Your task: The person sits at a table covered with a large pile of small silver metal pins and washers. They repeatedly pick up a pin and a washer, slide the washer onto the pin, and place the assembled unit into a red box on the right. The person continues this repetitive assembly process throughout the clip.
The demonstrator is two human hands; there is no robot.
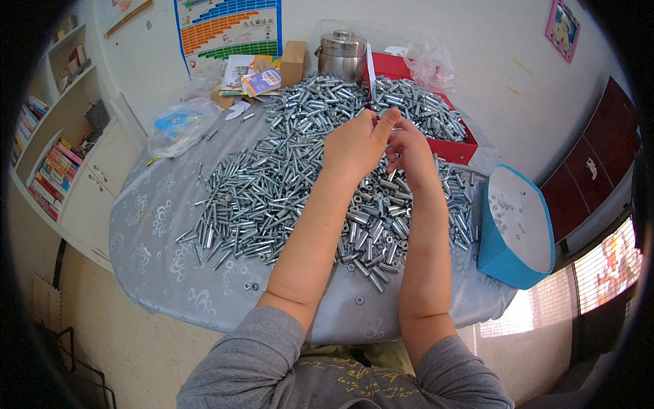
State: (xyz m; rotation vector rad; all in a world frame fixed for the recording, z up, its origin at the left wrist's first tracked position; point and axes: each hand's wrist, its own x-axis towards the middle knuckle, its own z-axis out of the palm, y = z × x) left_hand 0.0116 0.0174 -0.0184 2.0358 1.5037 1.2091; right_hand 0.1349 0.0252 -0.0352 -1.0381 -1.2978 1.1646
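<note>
A wide heap of silvery metal bolts and sleeves (pixel 259 198) covers the middle of the table. Over its far part my left hand (pixel 355 144) is closed, thumb up, its other fingers curled out of sight behind it. Close beside it, my right hand (pixel 411 153) has its fingers bent inward toward the left one. Whatever they hold is hidden behind the hands. Just beyond them stands a red box (pixel 455 154) filled with more of the same bolts. Nearer my forearms lie thicker sleeves with nuts (pixel 371 235).
A blue fabric bin (pixel 507 262) at the right holds several small rings. At the back are a steel canister (pixel 342 56), booklets (pixel 261 82) and a cardboard box (pixel 293 63). A plastic bag (pixel 178 129) lies at the left. Loose nuts (pixel 251 286) sit near the front edge.
</note>
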